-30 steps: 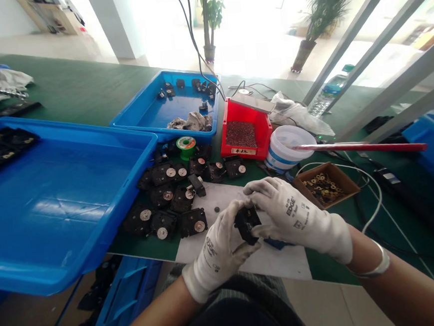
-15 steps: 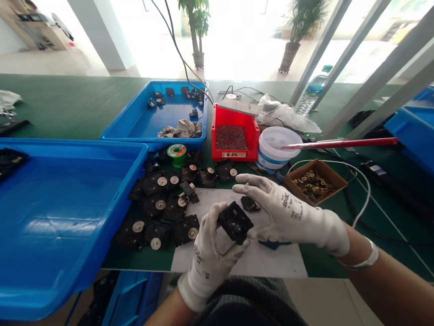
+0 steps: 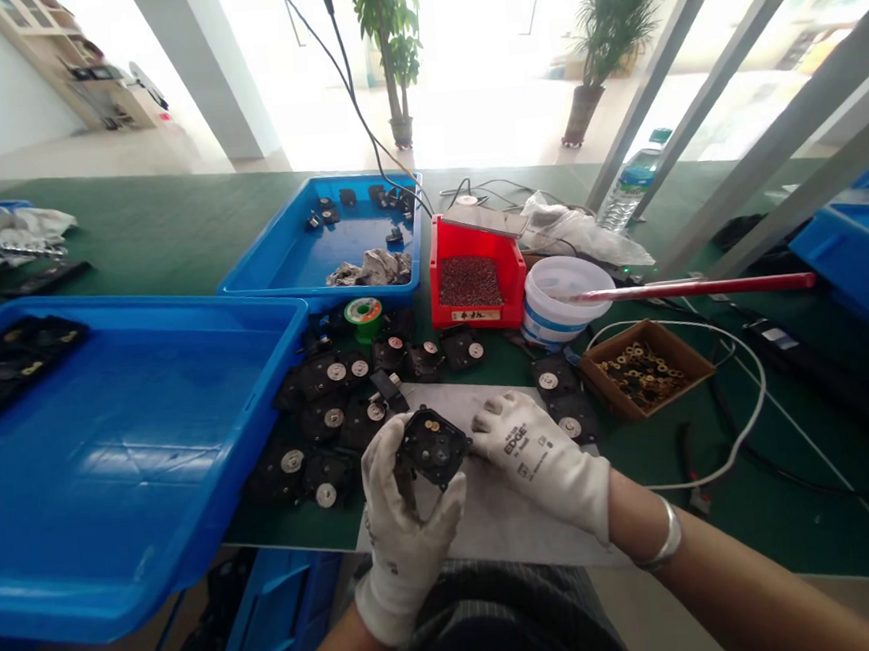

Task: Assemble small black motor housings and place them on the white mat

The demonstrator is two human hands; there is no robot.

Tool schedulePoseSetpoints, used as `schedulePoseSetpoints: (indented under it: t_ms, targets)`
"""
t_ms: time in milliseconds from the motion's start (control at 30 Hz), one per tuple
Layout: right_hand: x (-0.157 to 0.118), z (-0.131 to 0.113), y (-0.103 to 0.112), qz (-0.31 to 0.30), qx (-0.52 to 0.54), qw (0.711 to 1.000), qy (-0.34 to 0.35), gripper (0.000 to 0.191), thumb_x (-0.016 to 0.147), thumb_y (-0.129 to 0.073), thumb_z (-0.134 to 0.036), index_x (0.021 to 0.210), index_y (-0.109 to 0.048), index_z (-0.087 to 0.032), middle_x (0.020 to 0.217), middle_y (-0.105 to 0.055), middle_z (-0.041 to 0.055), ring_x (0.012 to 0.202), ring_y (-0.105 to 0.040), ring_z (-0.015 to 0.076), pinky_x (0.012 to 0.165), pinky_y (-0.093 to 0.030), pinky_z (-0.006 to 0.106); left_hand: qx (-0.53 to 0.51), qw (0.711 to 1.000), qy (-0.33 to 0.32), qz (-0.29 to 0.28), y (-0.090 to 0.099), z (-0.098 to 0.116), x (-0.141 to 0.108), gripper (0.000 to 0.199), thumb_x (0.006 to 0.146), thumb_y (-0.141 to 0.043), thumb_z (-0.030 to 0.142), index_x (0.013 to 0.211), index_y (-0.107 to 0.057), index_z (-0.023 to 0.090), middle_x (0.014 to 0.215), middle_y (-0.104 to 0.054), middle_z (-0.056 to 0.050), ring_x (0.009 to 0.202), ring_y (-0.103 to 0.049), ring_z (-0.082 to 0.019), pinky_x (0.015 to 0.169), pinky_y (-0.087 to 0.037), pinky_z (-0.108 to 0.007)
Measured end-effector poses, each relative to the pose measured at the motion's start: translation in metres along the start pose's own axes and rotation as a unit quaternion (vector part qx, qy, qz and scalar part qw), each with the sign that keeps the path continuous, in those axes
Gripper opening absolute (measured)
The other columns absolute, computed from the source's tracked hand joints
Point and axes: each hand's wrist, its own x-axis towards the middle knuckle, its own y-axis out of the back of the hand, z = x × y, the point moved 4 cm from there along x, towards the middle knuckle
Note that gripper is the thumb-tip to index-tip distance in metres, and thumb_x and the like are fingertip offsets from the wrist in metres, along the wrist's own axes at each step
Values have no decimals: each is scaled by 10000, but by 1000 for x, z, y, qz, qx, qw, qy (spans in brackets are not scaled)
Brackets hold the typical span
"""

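Note:
My left hand (image 3: 409, 528), in a white glove, grips a square black plastic housing (image 3: 435, 448) between thumb and fingers. Its open face is turned up and shows small brass-coloured gears near the top. Just right of the housing, my right hand (image 3: 531, 453), gloved too, has its fingers curled down over the white paper (image 3: 495, 521). Whatever those fingers hold, if anything, is hidden. Several similar black housings with silver round discs (image 3: 329, 419) lie left of my left hand. Two more black housings (image 3: 559, 381) lie beyond my right hand.
A large blue tray (image 3: 181, 355) stands left, a smaller blue tray (image 3: 263, 249) behind. Across the back are a solder spool (image 3: 364, 316), a red bin (image 3: 445, 315) of small brown pieces and a white bucket (image 3: 554, 316). A cardboard box (image 3: 636, 405) of brass parts sits right, among cables.
My right hand has moved left and its spread fingers have curled down. The housing in my left hand has shifted left and turned face-up. The view has shifted slightly.

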Motion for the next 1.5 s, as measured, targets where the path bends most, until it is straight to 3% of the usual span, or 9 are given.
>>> schedulePoseSetpoints:
  t_ms: [200,400,667,867,1033,1267,1400,1500]
  targets:
    - [11,-8,-5,-33,-34,999,11,188,953,-632,-63,958,-785,-171,1010,-769,123,961,-665,294,755,-458,401,21,1000,-24,2,1,5,3,779,922,-773,351,1583,-394,187,1410,-604,-188,1318,-607,-334,1088,-554,-545]
    - [8,-12,-3,-20,-62,998,21,167,951,-631,-83,956,-768,-177,991,-755,122,936,-655,289,746,-463,396,6,1000,-22,8,1,3,2,773,919,-776,343,1582,-399,215,1413,-605,-179,1322,-609,-337,1086,-557,-553]
    - [-29,-31,-24,34,-104,994,6,209,896,-628,3,942,-754,-158,882,-731,117,818,-636,288,671,-425,407,14,999,-28,11,2,6,2,767,915,-782,369,1564,-413,193,1390,-611,-184,1308,-613,-335,1079,-560,-550]
    - [-46,-26,-18,53,-85,994,-39,129,926,-696,-100,900,-777,-198,850,-743,83,798,-637,277,678,-399,404,10,1000,-29,7,2,6,3,763,934,-755,429,1574,-402,208,1397,-602,-182,1309,-605,-333,1085,-554,-550]
    - [-31,-14,-5,38,-51,996,-61,93,961,-703,-202,932,-790,-218,956,-766,99,907,-651,293,737,-429,403,11,1000,-28,-5,1,8,4,755,941,-748,404,1574,-391,196,1383,-603,-186,1303,-606,-324,1080,-556,-542]
    - [-6,-12,-5,-6,-14,1000,-11,90,885,-739,-136,896,-809,-192,936,-780,119,891,-684,290,749,-487,398,-3,999,-28,-21,-1,9,3,782,931,-762,354,1584,-371,177,1401,-592,-198,1324,-597,-327,1091,-558,-524]
    - [-16,6,8,42,-11,998,-46,88,933,-720,-205,903,-800,-186,966,-773,131,914,-673,307,807,-512,430,-4,999,-32,-26,-3,9,4,805,934,-763,351,1597,-344,171,1403,-599,-202,1319,-604,-326,1088,-565,-512]
    - [-27,18,27,190,70,978,-43,134,998,-668,-239,1037,-787,-191,1010,-769,104,912,-665,266,832,-534,409,-6,999,-34,-37,-7,10,5,787,952,-740,369,1602,-338,179,1405,-605,-197,1311,-617,-318,1071,-582,-484]
